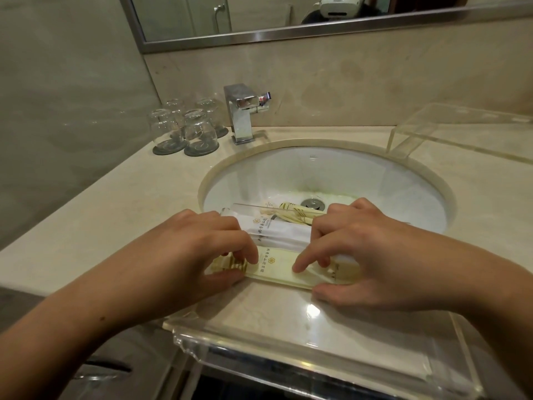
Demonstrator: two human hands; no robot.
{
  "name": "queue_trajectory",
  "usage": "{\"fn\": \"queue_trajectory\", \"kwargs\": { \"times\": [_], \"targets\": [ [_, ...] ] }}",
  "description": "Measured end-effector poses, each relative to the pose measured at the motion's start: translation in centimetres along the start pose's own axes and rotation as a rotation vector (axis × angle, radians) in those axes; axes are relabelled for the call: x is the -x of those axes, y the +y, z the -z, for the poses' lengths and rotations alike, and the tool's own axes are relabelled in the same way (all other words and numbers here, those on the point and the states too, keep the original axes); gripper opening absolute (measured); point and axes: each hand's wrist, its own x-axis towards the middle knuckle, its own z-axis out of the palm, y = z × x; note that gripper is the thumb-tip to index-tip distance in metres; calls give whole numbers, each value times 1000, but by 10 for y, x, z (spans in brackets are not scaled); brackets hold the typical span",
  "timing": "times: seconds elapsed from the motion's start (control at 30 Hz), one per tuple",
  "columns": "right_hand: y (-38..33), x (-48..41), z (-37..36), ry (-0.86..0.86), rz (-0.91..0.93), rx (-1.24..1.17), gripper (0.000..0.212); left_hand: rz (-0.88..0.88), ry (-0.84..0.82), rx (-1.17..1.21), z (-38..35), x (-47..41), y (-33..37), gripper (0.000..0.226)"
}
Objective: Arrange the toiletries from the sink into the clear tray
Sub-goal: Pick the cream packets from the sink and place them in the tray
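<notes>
A clear tray (302, 346) rests on the counter's front edge, below the white sink (346, 174). A cream toiletry packet (277, 265) lies along the tray's far side. My left hand (196, 249) pinches its left end and my right hand (366, 252) holds its right end, forefinger pressing on top. A white wrapped packet (277, 230) lies just behind it, between both hands. More toiletries (291, 212), cream and striped sachets and a long thin clear packet, remain in the sink by the drain (313, 203).
A chrome faucet (242, 114) stands behind the sink. Several upturned glasses (184, 129) on dark coasters sit at the back left. A clear acrylic box (461, 131) stands at the back right. A mirror (288, 15) hangs above. The beige counter (101, 226) extends left.
</notes>
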Motion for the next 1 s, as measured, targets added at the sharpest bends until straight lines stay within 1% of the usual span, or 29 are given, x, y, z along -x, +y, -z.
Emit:
{"fn": "queue_trajectory", "kwargs": {
  "times": [0.37,0.43,0.5,0.63,0.8,0.87,0.93,1.0],
  "targets": [
    [4,0,-3,39,26,-24,38,2,35,27,-3,2,-1,18],
    [6,1,0,81,34,-55,36,-2,37,69,-2,2,-2,18],
    [8,1,5,157,39,-113,32,-2,51,155,2,0,-5,17],
    [16,1,15,297,36,-191,23,13,161,258,13,-13,-13,13],
    [28,-3,16,390,-107,-364,18,63,243,315,21,-41,-24,10],
    [35,-9,17,404,-182,-419,19,90,234,364,20,-57,-30,12],
    [45,-16,18,390,-253,-449,22,116,214,391,17,-76,-39,13],
    [58,-26,20,371,-313,-458,20,138,199,395,11,-97,-51,12]
  ]
}}
